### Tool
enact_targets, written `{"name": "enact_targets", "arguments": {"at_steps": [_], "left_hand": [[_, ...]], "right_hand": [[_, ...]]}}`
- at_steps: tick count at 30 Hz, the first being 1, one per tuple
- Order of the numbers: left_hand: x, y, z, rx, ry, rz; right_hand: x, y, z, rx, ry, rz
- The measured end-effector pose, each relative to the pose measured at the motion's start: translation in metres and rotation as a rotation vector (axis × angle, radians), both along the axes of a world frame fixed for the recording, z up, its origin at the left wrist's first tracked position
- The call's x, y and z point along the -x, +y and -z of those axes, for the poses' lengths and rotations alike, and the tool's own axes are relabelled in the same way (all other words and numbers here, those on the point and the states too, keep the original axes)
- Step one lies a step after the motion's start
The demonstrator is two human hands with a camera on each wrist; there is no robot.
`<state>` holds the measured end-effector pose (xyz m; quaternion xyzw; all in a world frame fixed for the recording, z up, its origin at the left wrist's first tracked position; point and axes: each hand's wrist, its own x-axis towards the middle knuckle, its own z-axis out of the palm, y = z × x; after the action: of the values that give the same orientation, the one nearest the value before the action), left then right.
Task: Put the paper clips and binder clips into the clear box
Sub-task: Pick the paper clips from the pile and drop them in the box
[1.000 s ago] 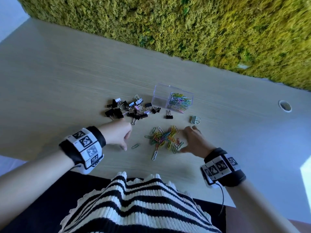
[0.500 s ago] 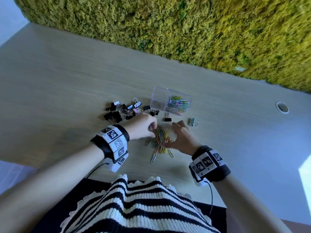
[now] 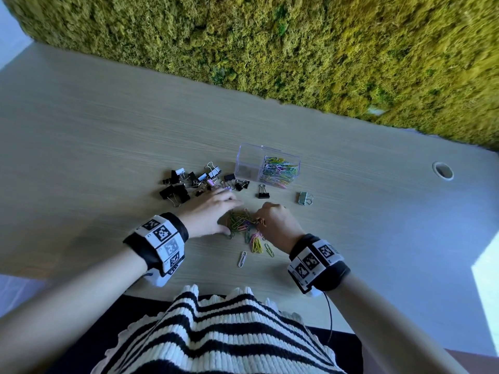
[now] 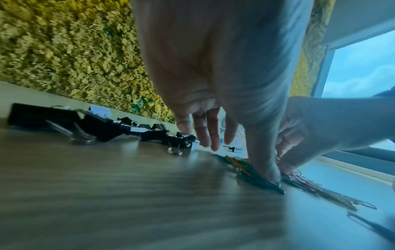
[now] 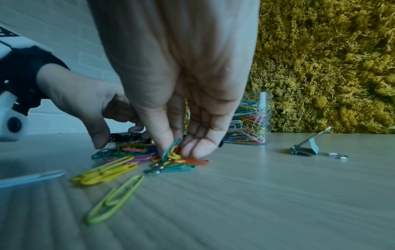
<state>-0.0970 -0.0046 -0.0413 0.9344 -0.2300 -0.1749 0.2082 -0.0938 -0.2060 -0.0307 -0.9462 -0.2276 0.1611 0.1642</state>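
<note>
A clear box point(image 3: 244, 168) stands on the wooden table point(image 3: 108, 147), its right half filled with colored paper clips point(image 3: 279, 172). A loose pile of paper clips point(image 3: 241, 224) lies between my hands. My left hand point(image 3: 229, 215) rests at the pile's left side with fingers straight, its thumb point(image 4: 265, 169) pressing on the clips. My right hand point(image 5: 177, 150) pinches a few clips at the pile's right side. Black binder clips point(image 3: 189, 183) are heaped left of the box.
One black binder clip point(image 3: 263, 192) and one silver binder clip point(image 3: 305, 198) lie apart in front of the box. Stray white point(image 3: 242, 259), yellow point(image 3: 256, 244) and green point(image 3: 269, 249) paper clips lie nearer me. A moss wall point(image 3: 297, 49) backs the table; a cable hole point(image 3: 442, 170) is at right.
Both hands moved inward onto the paper clip pile, pushing it together. The left hand came from the left. The right hand's fingers closed on some clips.
</note>
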Motion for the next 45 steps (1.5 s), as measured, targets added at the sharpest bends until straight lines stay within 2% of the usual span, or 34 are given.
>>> {"name": "enact_targets", "arguments": {"at_steps": [3,6,11,16,19,24,27,29,31,33,37,41,45], "left_hand": [[-0.003,-0.008,0.005,-0.013,0.125,-0.012],[-0.004,-0.011,0.011,-0.075,0.082,0.014],[-0.002,-0.026,0.011,-0.02,0.094,0.02],[-0.003,-0.02,0.007,0.053,0.129,-0.028],[-0.004,-0.009,0.0,0.005,0.094,-0.059],[0.001,-0.006,-0.011,-0.082,0.091,-0.026],[0.001,-0.015,-0.012,-0.091,0.076,-0.021],[-0.001,-0.018,-0.01,-0.061,0.079,-0.038],[-0.003,-0.019,-0.008,-0.031,0.069,-0.051],[-0.005,-0.02,-0.005,-0.01,0.054,-0.055],[-0.007,-0.025,-0.002,0.03,0.041,-0.072],[-0.009,-0.026,-0.002,0.018,0.01,-0.065],[-0.01,-0.027,-0.001,0.019,-0.013,-0.053]], "right_hand": [[-0.001,-0.001,0.005,-0.019,0.005,0.073],[-0.003,-0.005,0.009,-0.121,0.03,0.165],[-0.009,-0.018,0.009,-0.324,0.007,0.258],[-0.033,-0.035,-0.023,-0.556,-0.024,0.412],[-0.06,-0.041,-0.048,-0.688,-0.099,0.465],[-0.096,-0.031,-0.059,-0.548,-0.306,0.303],[-0.1,-0.023,-0.052,-0.408,-0.295,0.221],[-0.098,-0.025,-0.046,-0.387,-0.313,0.21],[-0.094,-0.031,-0.04,-0.369,-0.437,0.173],[-0.087,-0.035,-0.037,-0.25,-0.564,0.096],[-0.071,-0.041,-0.029,0.063,-0.514,0.066],[-0.071,-0.048,-0.03,0.023,-0.505,0.119],[-0.069,-0.044,-0.034,0.027,-0.513,0.067]]}}
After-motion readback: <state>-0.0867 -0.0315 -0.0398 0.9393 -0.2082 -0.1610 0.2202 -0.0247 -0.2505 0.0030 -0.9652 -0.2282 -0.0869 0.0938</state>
